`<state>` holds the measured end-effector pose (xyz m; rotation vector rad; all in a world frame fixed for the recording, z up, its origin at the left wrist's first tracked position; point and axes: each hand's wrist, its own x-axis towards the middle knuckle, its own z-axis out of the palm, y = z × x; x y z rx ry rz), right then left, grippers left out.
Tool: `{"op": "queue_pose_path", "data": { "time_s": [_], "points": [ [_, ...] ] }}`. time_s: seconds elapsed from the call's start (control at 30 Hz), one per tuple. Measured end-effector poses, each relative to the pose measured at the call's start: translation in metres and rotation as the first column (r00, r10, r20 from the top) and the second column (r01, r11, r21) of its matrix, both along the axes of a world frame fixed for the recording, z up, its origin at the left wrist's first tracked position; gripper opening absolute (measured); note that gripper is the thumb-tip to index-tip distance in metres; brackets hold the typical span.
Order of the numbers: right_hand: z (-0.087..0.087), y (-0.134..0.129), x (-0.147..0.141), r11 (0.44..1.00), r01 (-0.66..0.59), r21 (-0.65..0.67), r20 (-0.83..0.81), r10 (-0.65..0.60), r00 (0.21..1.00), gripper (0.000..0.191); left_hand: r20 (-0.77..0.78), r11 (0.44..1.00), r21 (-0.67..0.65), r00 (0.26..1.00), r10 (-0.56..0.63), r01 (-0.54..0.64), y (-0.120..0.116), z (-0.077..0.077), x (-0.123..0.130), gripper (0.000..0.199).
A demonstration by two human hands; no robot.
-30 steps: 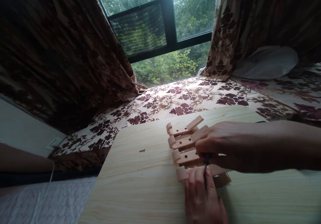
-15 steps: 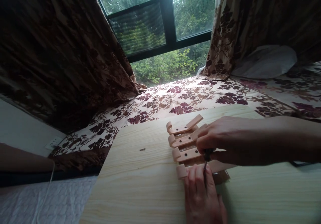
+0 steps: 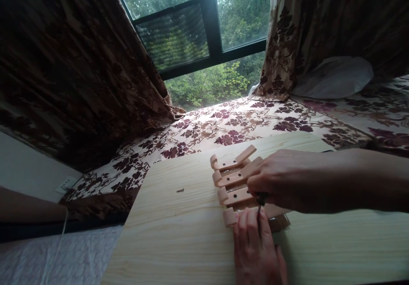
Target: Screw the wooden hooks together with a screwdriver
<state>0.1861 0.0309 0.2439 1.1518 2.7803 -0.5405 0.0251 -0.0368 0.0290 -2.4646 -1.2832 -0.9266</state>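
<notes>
Several pinkish wooden hooks lie side by side across a brown backing piece, forming a rack [image 3: 230, 177] on the pale wooden board. Dark screws show in the upper hooks. My right hand [image 3: 281, 176] is closed around the dark handle of a screwdriver [image 3: 261, 199], whose thin shaft points down at the nearest hook [image 3: 229, 217]. Below it, my left hand [image 3: 255, 242] presses on that hook, its fingers together beside the screwdriver's shaft. The tip of the screwdriver is hidden by the fingers.
The pale board [image 3: 166, 234] carries a small dark scrap [image 3: 180, 190] left of the rack. Behind it lies a floral cloth [image 3: 230, 123] below a window. Floral curtains [image 3: 73, 55] hang at both sides, with a white bag [image 3: 335, 78] at right and a wall socket [image 3: 65, 184] at left.
The whole view has shifted slightly. Both hands keep their places at the nearest hook, and my right hand has turned a little on the screwdriver.
</notes>
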Motion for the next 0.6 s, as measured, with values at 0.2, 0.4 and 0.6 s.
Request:
{"op": "queue_pose_path", "data": {
  "time_s": [0.2,0.4,0.6],
  "points": [
    [-0.0041,-0.0006,-0.0029,0.997,0.076,0.004,-0.029,-0.075,0.997,0.011,-0.005,1.0,-0.013,1.0,0.001,-0.001,-0.0016,0.0011,-0.0011,0.063],
    [0.0025,-0.0005,-0.0017,0.997,0.062,0.049,0.037,-0.064,0.997,0.006,0.07,1.0,-0.003,0.997,0.026,-0.026,-0.0022,-0.0005,0.0043,0.059],
    [-0.0016,-0.0021,-0.0048,0.999,0.049,-0.019,0.047,-0.049,0.998,0.017,0.006,0.999,-0.032,1.0,-0.007,0.007,-0.0028,0.0021,0.0001,0.059]
  ]
}}
